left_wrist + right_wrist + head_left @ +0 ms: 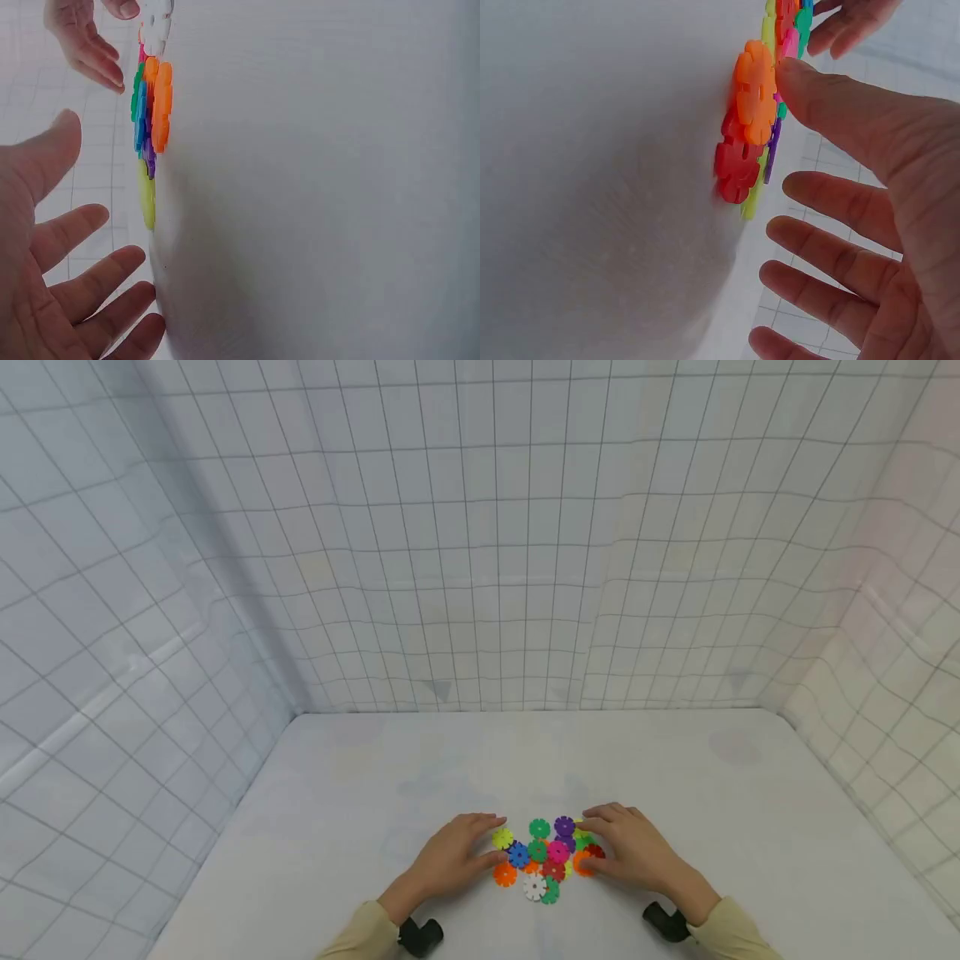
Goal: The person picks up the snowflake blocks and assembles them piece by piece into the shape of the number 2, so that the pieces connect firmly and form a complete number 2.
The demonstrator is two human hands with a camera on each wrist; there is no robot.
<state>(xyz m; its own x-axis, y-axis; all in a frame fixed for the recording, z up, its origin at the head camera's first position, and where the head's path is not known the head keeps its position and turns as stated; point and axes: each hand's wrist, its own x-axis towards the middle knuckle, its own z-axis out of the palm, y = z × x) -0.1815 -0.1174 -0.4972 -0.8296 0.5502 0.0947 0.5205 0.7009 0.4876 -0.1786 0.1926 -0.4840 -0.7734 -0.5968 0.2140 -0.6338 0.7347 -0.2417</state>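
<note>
"So, how far along?"

"Barely begun, I'd judge, most handling remaining: discs (532, 847) lie heaped on the table (450, 760), near middle, between left hand (455, 857) and right hand (637, 847)."

"Any container?"

"None shows. Both hands' fingers are spread, gripping nothing; the right thumb (814, 84) overlaps an orange disc (748, 79), contact unclear."

1. In the lower middle of the head view, the pile of discs (537, 851) blocks the straight way between your left hand (453, 857) and your right hand (633, 850).
2. Above this pile, you have wide room over the white tabletop (540, 760), until the gridded back wall (525, 568).
3. The left wall (112, 610) and right wall (907, 585) limit you sideways.
</note>
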